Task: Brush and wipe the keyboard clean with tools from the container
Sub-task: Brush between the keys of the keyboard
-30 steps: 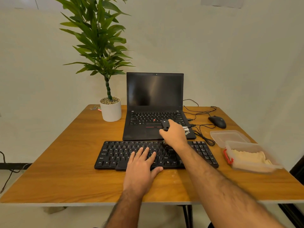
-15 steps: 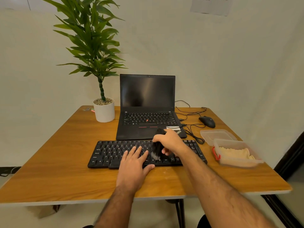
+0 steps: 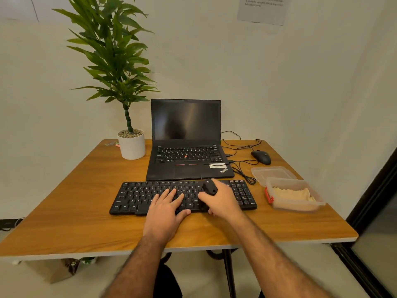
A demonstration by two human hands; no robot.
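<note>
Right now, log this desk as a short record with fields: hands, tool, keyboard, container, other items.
left hand: flat on the keyboard, empty
right hand: gripping a black brush over the keys
container: open, right of the keyboard, yellow cloth inside
lid: on the table behind the container
laptop: open, screen dark, behind the keyboard
others: mouse, potted plant

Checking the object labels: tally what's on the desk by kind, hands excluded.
Keyboard: 1
Brush: 1
Laptop: 1
Mouse: 1
Potted plant: 1
Clear container: 1
Container lid: 1
Yellow cloth: 1
Total: 8
</note>
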